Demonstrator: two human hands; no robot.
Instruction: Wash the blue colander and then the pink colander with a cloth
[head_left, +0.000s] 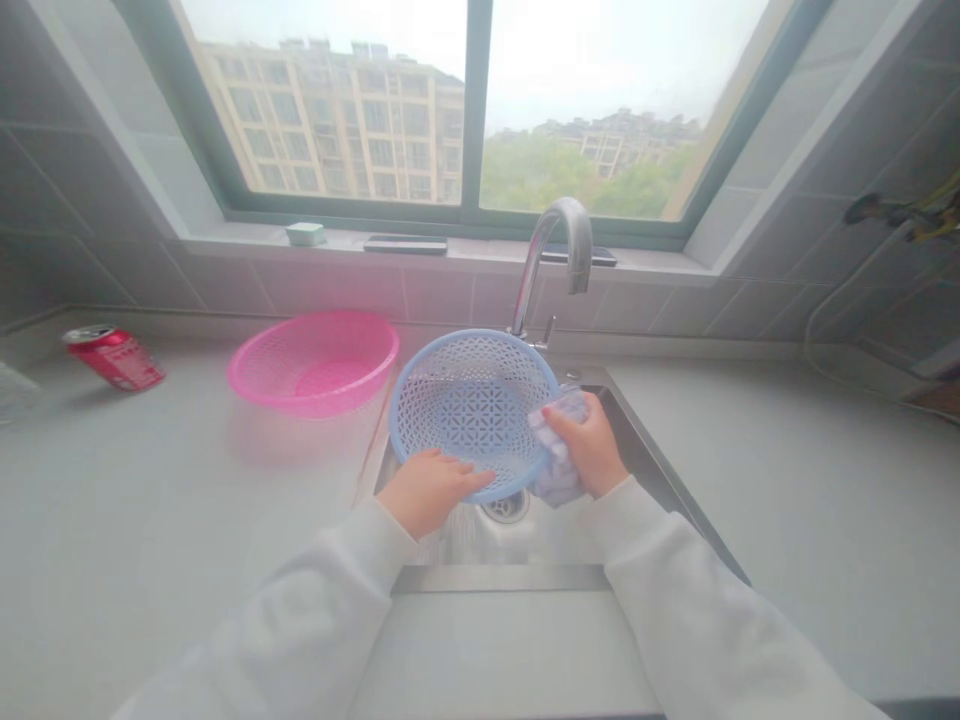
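Note:
A round blue plastic colander (472,415) is held tilted over the steel sink (480,548), its inside facing me. My left hand (431,488) grips its near left rim, with the thumb inside and the other fingers partly hidden. On the right side, my right hand (589,440) is closed on a crumpled pale cloth (555,480), which presses against the colander's right rim. Below the colander, part of the drain (506,507) shows.
A pink colander (315,365) stands on the counter left of the sink, and a red drink can (116,357) is farther left. Behind the sink rises a curved faucet (577,245). The windowsill bears a small pale green box (305,234) and dark flat objects (405,245).

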